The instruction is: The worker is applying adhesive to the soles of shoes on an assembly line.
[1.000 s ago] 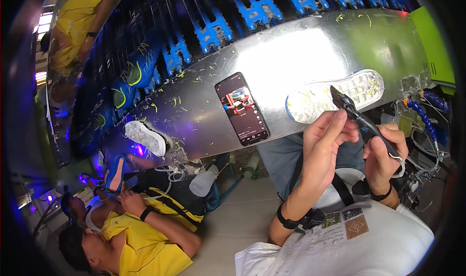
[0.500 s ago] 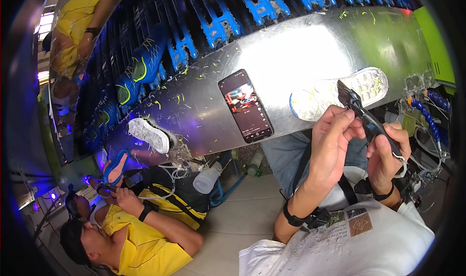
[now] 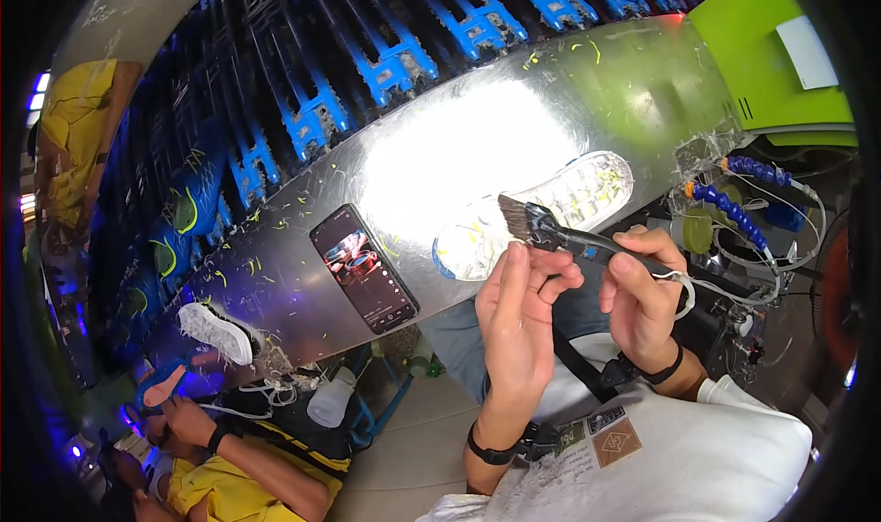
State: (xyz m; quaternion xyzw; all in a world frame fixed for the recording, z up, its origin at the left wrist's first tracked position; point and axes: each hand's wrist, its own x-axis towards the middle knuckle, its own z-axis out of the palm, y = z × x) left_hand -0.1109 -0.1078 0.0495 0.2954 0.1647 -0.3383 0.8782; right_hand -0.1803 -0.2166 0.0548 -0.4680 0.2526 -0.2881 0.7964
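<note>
My right hand (image 3: pixel 647 292) is closed around the black handle of a brush (image 3: pixel 530 219) with short dark bristles; a thin white cord runs by its rear end. My left hand (image 3: pixel 523 325) is under the brush head, palm up, its thumb at the base of the bristles and its fingers loosely curled and apart. Just beyond the bristles lies a white shoe sole (image 3: pixel 587 191), tread up, blue at its left edge and strewn with yellow-green scraps. The brush covers part of its middle.
A phone (image 3: pixel 364 269) with a lit screen lies on the metal table (image 3: pixel 303 246), among yellow-green shavings. Another white sole (image 3: pixel 216 332) lies farther left. Blue slatted racks (image 3: pixel 399 67) line the far side. At lower left, a person in yellow (image 3: pixel 248 476) handles a blue-edged sole.
The view has swung right, so the table's contents sit farther left. The brush has turned, its bristles now pointing up and left. My left fingers have loosened and spread.
</note>
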